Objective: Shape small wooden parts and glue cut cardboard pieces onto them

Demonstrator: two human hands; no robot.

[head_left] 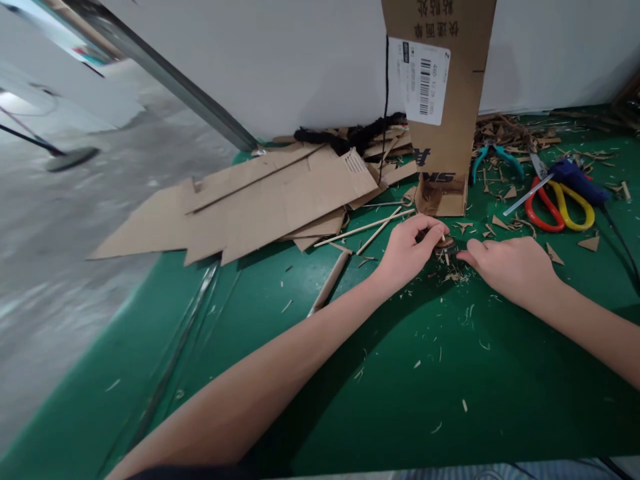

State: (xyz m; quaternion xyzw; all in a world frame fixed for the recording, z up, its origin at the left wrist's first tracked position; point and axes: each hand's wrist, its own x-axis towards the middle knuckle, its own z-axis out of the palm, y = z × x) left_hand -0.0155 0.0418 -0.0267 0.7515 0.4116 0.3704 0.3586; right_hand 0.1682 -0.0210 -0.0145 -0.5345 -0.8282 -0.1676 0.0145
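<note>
My left hand (409,252) is closed in a pinch on a small brown roundish piece (445,244), with a short pale stick end at its fingertips. Just to the right, my right hand (515,268) is closed, its thumb pointing toward that piece. A thin dark edge shows between the two hands, but what the right fingers grip is hidden. Wood shavings (455,276) lie on the green tabletop (400,400) right below the fingers. Directly behind the hands stands a tall cardboard piece (450,133) with a white label and a box-like foot.
Flat cardboard sheets (280,207) are stacked at left, with thin wooden sticks (365,229) and a pale brown rod (330,283) nearby. On the right lie red-and-yellow scissors (545,207), a blue glue gun (580,181) with its cord, and teal-handled pliers (497,157). Cardboard scraps litter the back.
</note>
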